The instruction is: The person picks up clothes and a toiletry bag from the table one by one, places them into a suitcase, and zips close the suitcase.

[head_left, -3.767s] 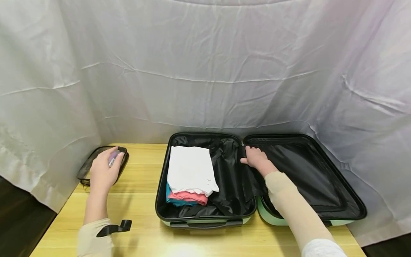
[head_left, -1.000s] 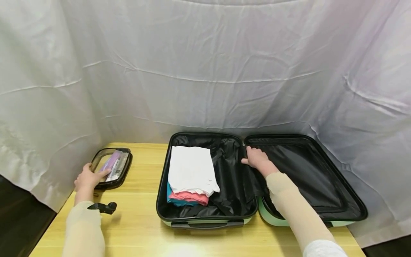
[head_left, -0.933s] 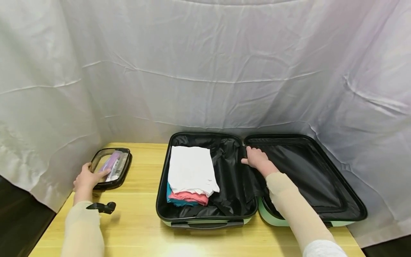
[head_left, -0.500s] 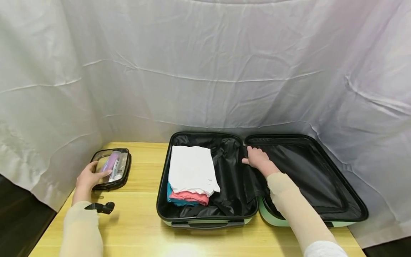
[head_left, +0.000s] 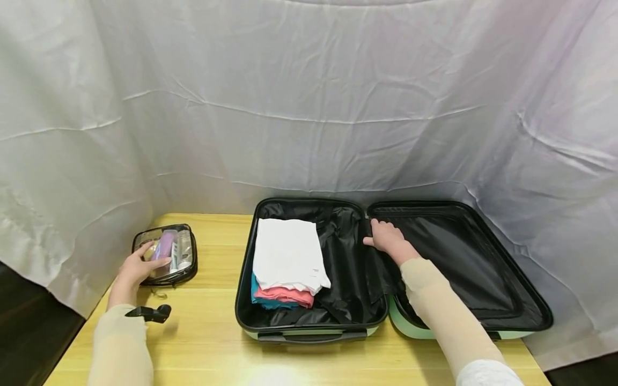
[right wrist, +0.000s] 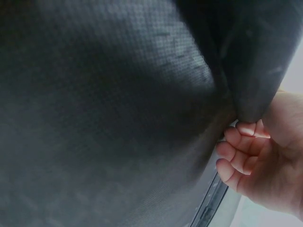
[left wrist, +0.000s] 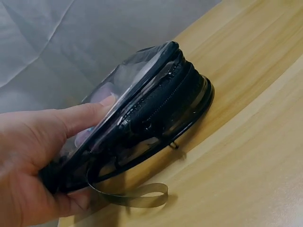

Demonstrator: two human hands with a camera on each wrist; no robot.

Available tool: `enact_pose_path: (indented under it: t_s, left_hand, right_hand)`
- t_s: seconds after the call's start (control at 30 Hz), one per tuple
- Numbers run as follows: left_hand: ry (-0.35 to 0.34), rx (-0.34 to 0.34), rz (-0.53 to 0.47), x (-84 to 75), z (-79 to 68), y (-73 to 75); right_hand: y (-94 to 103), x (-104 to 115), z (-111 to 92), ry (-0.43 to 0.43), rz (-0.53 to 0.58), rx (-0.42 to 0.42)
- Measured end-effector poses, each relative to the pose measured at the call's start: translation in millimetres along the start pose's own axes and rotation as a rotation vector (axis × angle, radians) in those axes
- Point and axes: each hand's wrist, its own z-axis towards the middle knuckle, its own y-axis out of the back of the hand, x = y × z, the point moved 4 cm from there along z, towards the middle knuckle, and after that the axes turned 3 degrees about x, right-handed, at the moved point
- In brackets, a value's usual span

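Observation:
At the left of the table my left hand (head_left: 131, 272) grips the near left corner of a clear toiletry pouch (head_left: 194, 252) with black piping. In the left wrist view, the thumb lies on top of the pouch (left wrist: 163, 97) and the other fingers are mostly hidden beneath; the pouch is tilted. A purple item and other things show through its plastic. My right hand (head_left: 386, 238) pinches the edge of a black fabric divider (right wrist: 118, 123), held up between the two halves of an open suitcase (head_left: 309, 326). Its fingers (right wrist: 234, 149) are curled at the cloth's edge.
Folded clothes lie in the suitcase's left half, a white garment (head_left: 288, 254) on top of pink (head_left: 285, 296) and teal ones. The right half (head_left: 512, 257) lies flat, with black lining. Grey curtains (head_left: 309, 107) surround the wooden table (head_left: 212, 332).
My left hand has gone from above the pouch to its near left corner and now grips it. The pouch has turned and tilted toward the camera. My right hand stays on the divider.

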Motion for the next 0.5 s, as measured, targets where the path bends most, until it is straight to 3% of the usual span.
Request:
enact_pose_path:
  t_s: [0.27, 0.5]
  left_hand:
    - [0.049, 0.034, -0.150, 1.3, -0.8, -3.3]
    - [0.039, 0.028, -0.095, -9.3, 2.8, 0.0]
  right_hand:
    - [-0.3, 1, 1, -0.004, 0.004, 0.000]
    - [0.0, 1, 0, 0.002, 0.011, -0.001]
